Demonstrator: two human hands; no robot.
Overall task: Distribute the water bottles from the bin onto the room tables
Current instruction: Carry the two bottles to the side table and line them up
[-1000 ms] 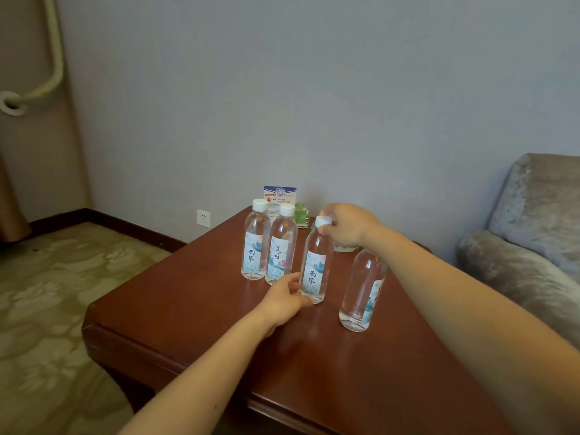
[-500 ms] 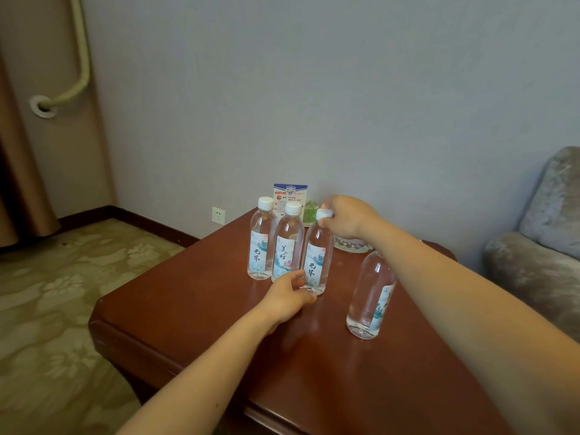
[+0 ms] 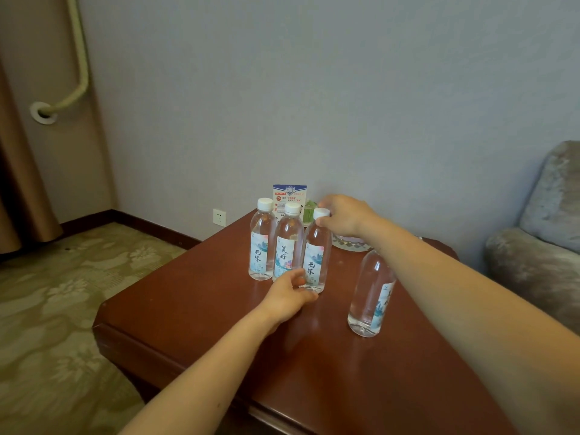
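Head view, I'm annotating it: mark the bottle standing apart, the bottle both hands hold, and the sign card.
lone bottle [image 3: 365, 293], head view, clear body.
held bottle [image 3: 314, 262], head view, front label.
sign card [image 3: 290, 191], head view, blue top.

You are looking at four bottles: a left bottle [image 3: 261, 246], a middle bottle [image 3: 287, 243], a right bottle [image 3: 317, 255] and a lone bottle [image 3: 370, 293]. You are working with two hands, the left hand [image 3: 287, 295] and the right hand [image 3: 343, 215]. One bench [image 3: 194, 309] is carrying all four, plus one card [image 3: 290, 193], one green pack [image 3: 309, 211] and one dish [image 3: 345, 245]. One socket [image 3: 219, 217], one armchair [image 3: 539, 255], one pipe [image 3: 83, 58] and one curtain [image 3: 18, 183] are showing around it.
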